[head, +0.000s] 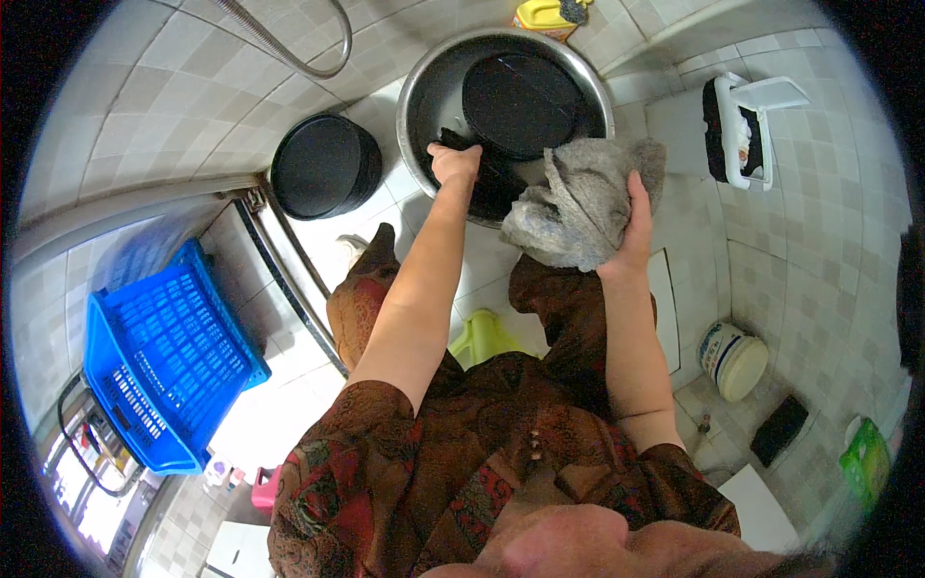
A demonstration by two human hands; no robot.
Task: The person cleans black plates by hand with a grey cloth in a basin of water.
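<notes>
A wide metal basin (413, 155) stands on the floor before me. Inside it lies a round black tray or pan (517, 105). A second black tray (495, 184) is lower in the basin, partly hidden by the cloth and the first tray. My left hand (457, 165) grips this lower one at its left edge; the fingertips are partly hidden. In my right hand (630, 238) is a crumpled grey cloth (578, 206), held up over the basin's near right rim. A stack of round black trays (325, 166) sits on the tiles left of the basin.
A yellow container (540, 18) stands behind the basin. A metal shower hose (289, 50) hangs at upper left. Blue plastic crates (173, 354) are at left, beyond a door track (303, 278). A green stool (485, 338) is beneath me. At right are a white bucket (733, 361) and a wall-mounted bin (737, 137).
</notes>
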